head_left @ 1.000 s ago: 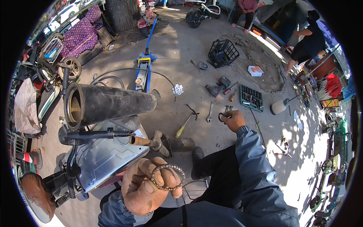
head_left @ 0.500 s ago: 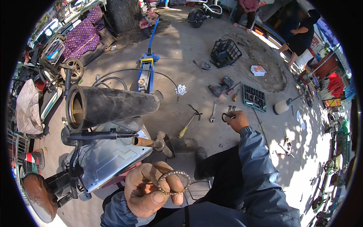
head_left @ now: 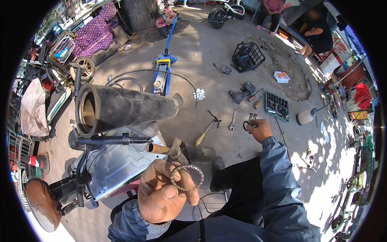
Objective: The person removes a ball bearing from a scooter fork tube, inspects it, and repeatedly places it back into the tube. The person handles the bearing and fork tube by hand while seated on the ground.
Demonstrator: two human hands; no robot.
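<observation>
Purple dotted cover (head_left: 93,34) near a tree trunk (head_left: 140,15), black crate (head_left: 246,59) near a white-and-orange box (head_left: 281,77)

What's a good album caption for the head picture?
Left hand holds a beaded ring, right hand a dark ring; a blue jack stands beyond.

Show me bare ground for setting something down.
Bare ground lies between the blue floor jack and black crate; a smaller patch separates the black tube and screwdriver. Crowded near the right hand: wrench, drill, socket tray.
</observation>
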